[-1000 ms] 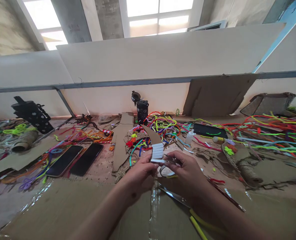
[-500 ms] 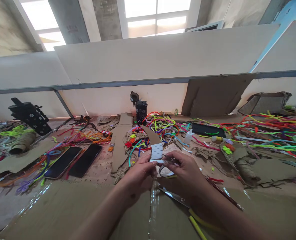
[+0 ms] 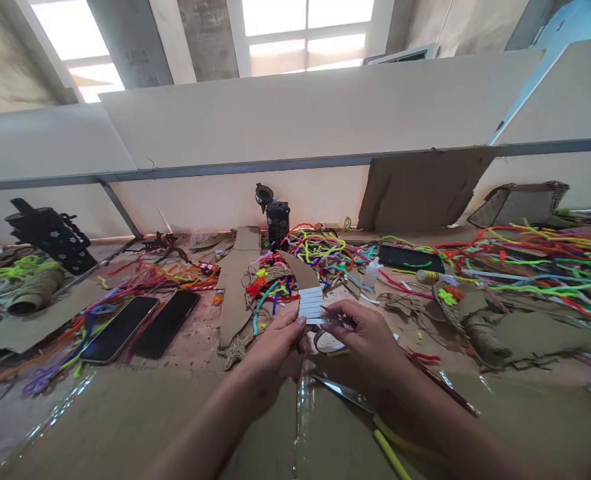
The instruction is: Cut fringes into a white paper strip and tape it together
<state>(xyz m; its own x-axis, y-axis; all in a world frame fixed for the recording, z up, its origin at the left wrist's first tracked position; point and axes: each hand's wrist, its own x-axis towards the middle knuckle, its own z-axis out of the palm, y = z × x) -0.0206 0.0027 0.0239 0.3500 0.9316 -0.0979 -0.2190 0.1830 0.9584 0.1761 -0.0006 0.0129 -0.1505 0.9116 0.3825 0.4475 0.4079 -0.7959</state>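
My left hand [image 3: 278,343] is closed on the lower left edge of a curved cardboard piece [image 3: 301,272], whose near part is covered by several white strips [image 3: 310,305] lying side by side. My right hand [image 3: 362,333] pinches a dark, thin pointed tool [image 3: 339,317] at the right edge of the strips; its kind is not clear. Beneath the right fingers a pale ring-shaped thing [image 3: 320,341] shows partly. Scissors [image 3: 345,391] lie below my right hand on the cardboard sheet [image 3: 175,420], their handles hidden by the wrist.
Two phones [image 3: 120,330] lie at left. A starfish shape [image 3: 236,349] touches a cardboard strip [image 3: 235,287]. Coloured pipe cleaners [image 3: 325,245], a glue bottle [image 3: 372,272] and twine rolls [image 3: 488,339] crowd the back and right. A yellow stick [image 3: 392,455] lies in front.
The lowest white strip, which stood out toward my right fingers, now lies along the others. The whole view has shifted slightly; both hands stay at the cardboard piece.
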